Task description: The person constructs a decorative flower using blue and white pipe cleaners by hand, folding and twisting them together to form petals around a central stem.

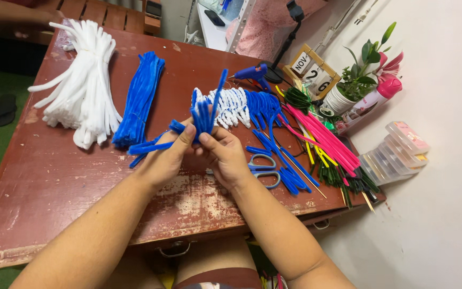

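Taking the scissors (261,169) on the red table (38,192) as the landmark: far to their right a stack of clear boxes (395,155) is lying against the wall, contents too small to tell; up and right of them a white pot (340,98) is holding a green plant (364,67), and just beside the pot a pink and white bottle (376,96) is leaning, its label too blurred to describe; behind the pot a wooden date block (311,67) with white cards is standing tilted. The left hand (162,160) is reaching in from the lower left, forearm angled up, thumb and fingers pinched together on folded blue stems (201,115); the right hand (225,156) is sitting just left of the scissors, fingers curled and clamped on the same stems from the other side; the stems are being held above the table, up and left of the scissors, one end poking upward and loose ends trailing left. Behind the scissors white loops (230,106) and blue loops (263,104) are lying side by side, with a blue glue gun (253,74) beyond them; right of the scissors pink stems (324,140) are lying over green stems (343,179); far left a blue bundle (139,101) is lying beside a white bundle (84,80).
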